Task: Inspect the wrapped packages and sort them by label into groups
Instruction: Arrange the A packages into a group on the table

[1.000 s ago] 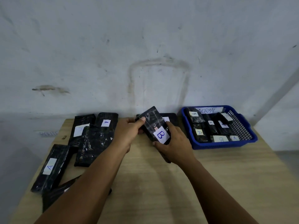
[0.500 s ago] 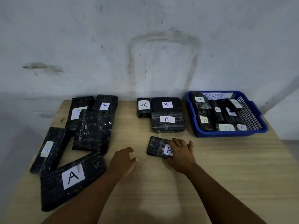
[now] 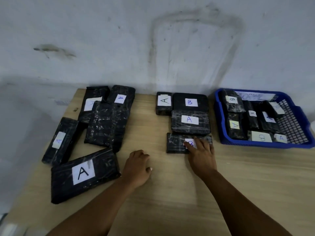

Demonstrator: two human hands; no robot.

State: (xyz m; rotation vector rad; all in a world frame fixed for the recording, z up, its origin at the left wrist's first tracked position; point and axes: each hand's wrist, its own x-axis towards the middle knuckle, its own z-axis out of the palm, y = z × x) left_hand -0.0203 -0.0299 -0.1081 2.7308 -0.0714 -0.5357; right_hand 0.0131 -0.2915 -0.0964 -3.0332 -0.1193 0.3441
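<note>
Blue plastic mesh basket (image 3: 297, 116) with wrapped packages at right, black film-wrapped package labelled B (image 3: 177, 143) under flat right hand (image 3: 202, 155), left hand (image 3: 137, 166) loosely curled, holding nothing

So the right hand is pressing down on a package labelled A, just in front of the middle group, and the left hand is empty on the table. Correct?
Not quite: the head view shows the right hand resting on a package labelled B, not A. The rest holds: it lies just in front of the middle group, and the left hand is empty on the table.
</note>
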